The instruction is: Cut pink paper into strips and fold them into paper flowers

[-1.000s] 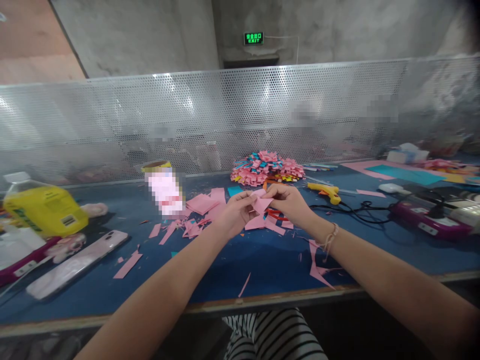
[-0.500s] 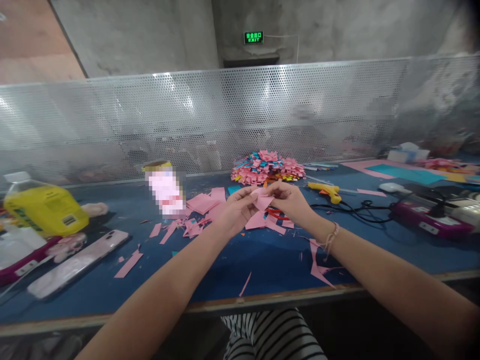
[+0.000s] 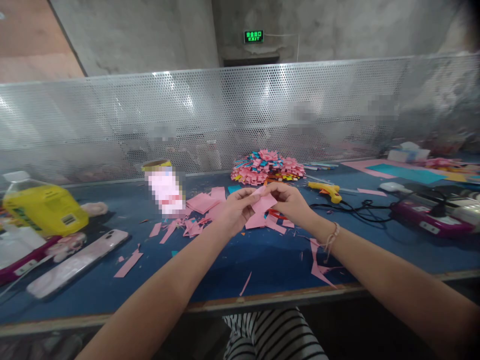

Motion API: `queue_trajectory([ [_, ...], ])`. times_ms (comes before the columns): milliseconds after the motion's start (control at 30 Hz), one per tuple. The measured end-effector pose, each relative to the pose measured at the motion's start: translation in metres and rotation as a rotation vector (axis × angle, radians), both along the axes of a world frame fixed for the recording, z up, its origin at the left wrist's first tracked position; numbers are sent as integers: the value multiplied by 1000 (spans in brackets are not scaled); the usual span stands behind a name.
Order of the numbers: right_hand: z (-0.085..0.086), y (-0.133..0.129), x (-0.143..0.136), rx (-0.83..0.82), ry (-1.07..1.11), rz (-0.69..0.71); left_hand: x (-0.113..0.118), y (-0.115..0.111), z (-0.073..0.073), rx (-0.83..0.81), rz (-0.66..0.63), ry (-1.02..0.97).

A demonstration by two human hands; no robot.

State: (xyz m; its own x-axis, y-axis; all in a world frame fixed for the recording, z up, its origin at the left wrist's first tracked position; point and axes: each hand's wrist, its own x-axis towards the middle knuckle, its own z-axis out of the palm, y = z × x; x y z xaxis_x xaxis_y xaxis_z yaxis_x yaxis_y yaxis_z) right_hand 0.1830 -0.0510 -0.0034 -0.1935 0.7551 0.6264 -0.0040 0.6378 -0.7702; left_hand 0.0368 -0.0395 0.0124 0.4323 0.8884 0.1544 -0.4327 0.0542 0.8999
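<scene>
A small piece of pink paper (image 3: 264, 202) is pinched between my two hands, above the middle of the blue table. My left hand (image 3: 240, 207) grips its left side, fingers closed. On the other side my right hand (image 3: 288, 199) has its thumb and fingers closed on the upper right edge. Beneath and left of the hands lie pink paper sheets (image 3: 203, 203) and cut scraps (image 3: 192, 227). Something with red handles, perhaps scissors (image 3: 277, 215), is partly hidden under my right hand. Behind stands a heap of pink, blue and yellow paper pieces (image 3: 262, 167).
To the right lie a yellow glue gun (image 3: 327, 191), its black cord and a purple power strip (image 3: 431, 217). A phone (image 3: 78, 262) and a yellow bottle (image 3: 43, 207) are at left. A perforated metal panel (image 3: 202, 120) borders the back of the table (image 3: 225, 275).
The pink paper has turned slightly between my fingers and more of its flat face shows. My hands have barely shifted, and the table's things stay put.
</scene>
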Motion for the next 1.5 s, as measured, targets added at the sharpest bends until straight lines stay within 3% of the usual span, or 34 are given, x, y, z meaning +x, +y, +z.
queue_trajectory([
  [167, 1, 1, -1, -71, 62, -20, 0, 1, -1, 29, 15, -22],
  [367, 3, -1, -1, -12, 31, -60, -1, -3, 2, 18, -105, -21],
  [700, 3, -1, 2, 144, -141, -165, -2, 0, 1, 39, -68, -17],
  [900, 3, -2, 2, 138, -154, -228, -1, 2, 0, 14, -49, -25],
  [1233, 5, 0, -1, -41, 31, -129, -1, 2, 0, -15, -26, -33],
  [1500, 5, 2, -1, -78, 55, -86, -3, 5, 1, -15, -61, -27],
])
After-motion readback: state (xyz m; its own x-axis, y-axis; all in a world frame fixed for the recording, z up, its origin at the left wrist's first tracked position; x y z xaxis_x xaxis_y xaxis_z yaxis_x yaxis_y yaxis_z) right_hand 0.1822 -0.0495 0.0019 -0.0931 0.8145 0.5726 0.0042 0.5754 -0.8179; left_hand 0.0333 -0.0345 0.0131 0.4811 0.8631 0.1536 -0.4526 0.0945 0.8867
